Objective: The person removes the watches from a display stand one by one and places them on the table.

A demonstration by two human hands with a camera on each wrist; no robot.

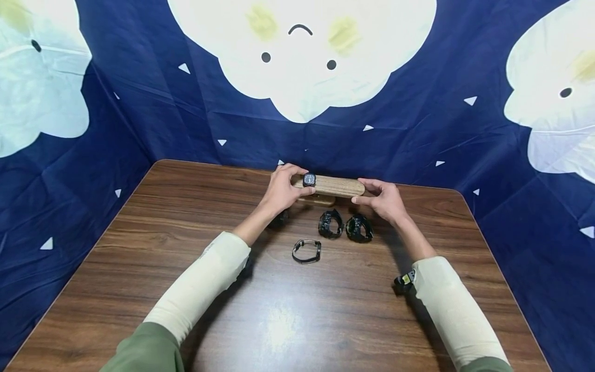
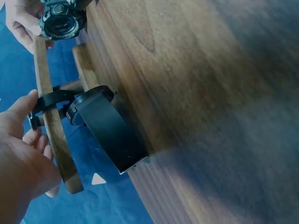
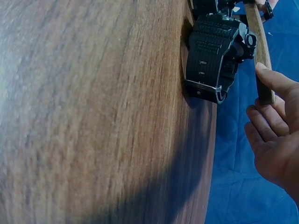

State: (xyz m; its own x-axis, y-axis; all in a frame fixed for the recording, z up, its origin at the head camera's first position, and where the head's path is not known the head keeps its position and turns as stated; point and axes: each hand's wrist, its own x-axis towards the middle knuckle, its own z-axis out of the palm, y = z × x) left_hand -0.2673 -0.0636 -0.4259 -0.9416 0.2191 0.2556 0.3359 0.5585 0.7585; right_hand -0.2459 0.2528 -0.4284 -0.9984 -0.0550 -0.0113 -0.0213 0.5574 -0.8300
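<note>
At the table's far edge a wooden watch stand [image 1: 341, 187] holds up a rounded bar over a small wooden base. A square-faced black watch [image 1: 309, 179] is looped around the bar near its left end. My left hand [image 1: 282, 186] pinches this watch between thumb and fingers; in the left wrist view its strap [image 2: 52, 100] circles the bar. My right hand [image 1: 385, 199] grips the bar's right end, thumb on the near side and fingers behind. In front of the stand, two chunky black watches [image 1: 359, 228] stand on the table with straps closed in loops.
A slimmer black watch [image 1: 307, 251] lies looped nearer the middle of the wooden table [image 1: 186, 217]. Another dark watch [image 1: 279, 219] is partly hidden beside my left forearm. A blue cloth [image 1: 400, 134] with white clouds hangs right behind the table.
</note>
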